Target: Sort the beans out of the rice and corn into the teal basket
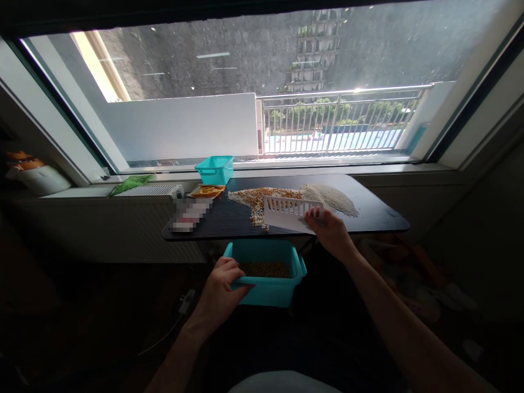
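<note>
My right hand (331,233) is closed on the right end of a flat white plastic panel with a row of slots (282,220). The panel stands over the table's near edge, beside a spread of orange-yellow kernels mixed with white grains (258,199). A heap of white rice-like grains (331,196) adjoins it on the right. Below the table edge, my left hand (223,285) grips the left rim of a turquoise plastic bin (270,296), thumb outside and fingers over the edge. Small brownish kernels (266,269) cover the bin's bottom.
The dark tabletop (379,217) sits against the window sill. A smaller turquoise basket (216,170), an orange packet (207,191) and a blurred-out item (191,215) are at its left. A radiator (110,218) with a green cloth (133,184) stands further left; a cable (161,338) hangs below.
</note>
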The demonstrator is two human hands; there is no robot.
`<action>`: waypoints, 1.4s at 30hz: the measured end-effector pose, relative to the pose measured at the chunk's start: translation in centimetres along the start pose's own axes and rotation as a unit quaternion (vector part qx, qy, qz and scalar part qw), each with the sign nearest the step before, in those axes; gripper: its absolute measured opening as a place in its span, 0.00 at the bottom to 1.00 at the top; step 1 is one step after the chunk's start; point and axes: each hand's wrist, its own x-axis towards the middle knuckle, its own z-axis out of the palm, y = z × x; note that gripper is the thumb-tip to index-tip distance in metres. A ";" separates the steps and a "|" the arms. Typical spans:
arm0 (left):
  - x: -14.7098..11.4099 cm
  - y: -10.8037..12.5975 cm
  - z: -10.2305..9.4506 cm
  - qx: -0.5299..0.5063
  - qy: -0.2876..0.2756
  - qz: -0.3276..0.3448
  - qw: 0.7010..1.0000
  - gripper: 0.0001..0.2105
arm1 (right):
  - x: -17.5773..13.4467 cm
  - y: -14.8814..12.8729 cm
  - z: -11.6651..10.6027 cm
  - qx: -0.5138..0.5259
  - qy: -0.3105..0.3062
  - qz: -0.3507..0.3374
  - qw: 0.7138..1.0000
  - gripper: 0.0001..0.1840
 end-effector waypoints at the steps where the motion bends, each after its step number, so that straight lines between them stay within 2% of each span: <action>1: 0.0 0.0 0.1 0.000 0.000 0.001 1.000 0.07 | -0.1 -0.1 -0.1 0.002 -0.001 0.003 1.000 0.10; 13: 0.2 0.5 0.5 -0.010 0.008 0.009 1.000 0.07 | -2.1 0.9 -2.2 0.013 -0.015 0.033 0.999 0.18; 17: 0.3 0.5 0.6 -0.008 0.006 0.009 1.000 0.07 | -1.3 1.4 -2.8 0.011 0.013 0.032 0.999 0.19; 20: 0.2 0.5 0.5 -0.006 0.005 0.010 1.000 0.08 | -0.1 1.8 -2.7 0.002 0.044 0.023 0.999 0.20; 25: 0.2 0.5 0.5 -0.007 0.007 0.009 1.000 0.07 | 1.3 1.7 -1.9 -0.009 0.039 0.014 0.999 0.23; 32: 0.2 0.4 0.7 -0.007 0.011 0.007 1.000 0.07 | 1.2 1.3 -1.4 -0.005 0.012 0.011 1.000 0.22; 42: 0.4 0.8 0.8 -0.012 0.009 0.009 1.000 0.07 | 1.2 1.8 -1.7 0.014 0.005 0.028 0.999 0.23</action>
